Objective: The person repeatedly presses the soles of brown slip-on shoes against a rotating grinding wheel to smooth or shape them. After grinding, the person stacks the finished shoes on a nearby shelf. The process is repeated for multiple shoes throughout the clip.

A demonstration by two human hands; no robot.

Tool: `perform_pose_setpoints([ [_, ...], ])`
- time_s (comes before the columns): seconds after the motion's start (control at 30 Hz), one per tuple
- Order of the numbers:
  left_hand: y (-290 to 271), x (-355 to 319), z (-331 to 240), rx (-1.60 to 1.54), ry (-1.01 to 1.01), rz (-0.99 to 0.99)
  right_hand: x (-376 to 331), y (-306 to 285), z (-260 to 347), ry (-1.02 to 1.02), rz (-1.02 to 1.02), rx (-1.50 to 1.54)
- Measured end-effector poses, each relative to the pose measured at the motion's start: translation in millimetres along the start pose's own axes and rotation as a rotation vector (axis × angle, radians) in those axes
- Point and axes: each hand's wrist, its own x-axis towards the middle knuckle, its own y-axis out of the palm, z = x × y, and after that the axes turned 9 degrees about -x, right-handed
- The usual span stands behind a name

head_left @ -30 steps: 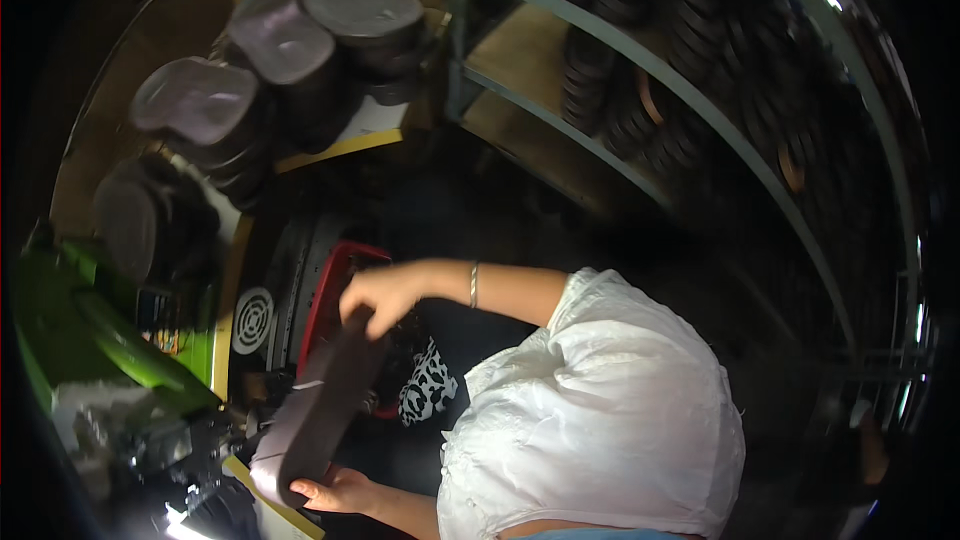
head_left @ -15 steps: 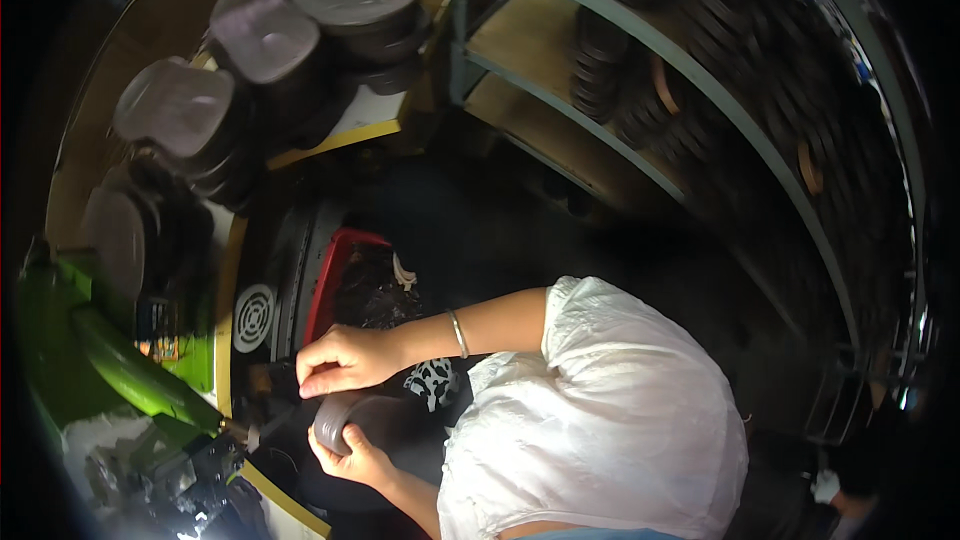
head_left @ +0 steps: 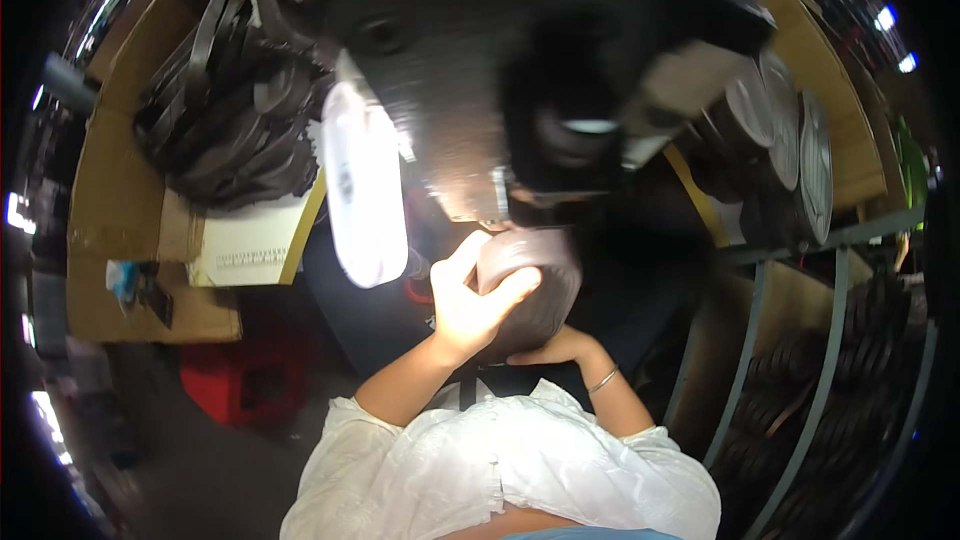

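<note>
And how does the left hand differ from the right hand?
The left hand is brightly lit; the right hand is dimmer. The left hand's thumb lies over the brown piece; the right hand is at its lower edge. Both hands are bare.

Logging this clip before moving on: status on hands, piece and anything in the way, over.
Left hand gripping dark piece; right hand at its lower end. Machine close at piece's upper end, contact unclear.
</note>
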Motion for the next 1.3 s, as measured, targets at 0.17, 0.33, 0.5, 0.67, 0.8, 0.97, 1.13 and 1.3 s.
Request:
perform_pose_setpoints([
  [0.17,-9,-8,3,-0.153,-0.208,0.019,-35,-14,-9,0.026,-0.138,0.039],
  [0.33,-10,-11,13,-0.073,-0.001,-0.091,-98,-82,-7,-0.136,-0.564,0.446],
  [0.5,-13,-19,29,-0.091,-0.092,-0.032,-108,-116,37,-0.535,-1.086,0.565],
  [0.67,-17,-21,20,-0.167,-0.217,0.011,-89,-118,86,-0.737,-1.021,0.67],
  [0.8,-31,-28,11,-0.313,-0.267,-0.021,-72,-109,100,-0.72,-1.042,0.698],
  [0.97,-50,-34,3,-0.25,-0.064,-0.127,-51,-95,99,-0.642,-0.966,0.662],
  [1.13,-71,-37,5,-0.27,-0.075,-0.185,-32,-69,106,-0.664,-0.939,0.741],
  [1.3,-85,-39,13,-0.216,-0.056,-0.174,-26,-65,90,-0.662,-0.909,0.791],
])
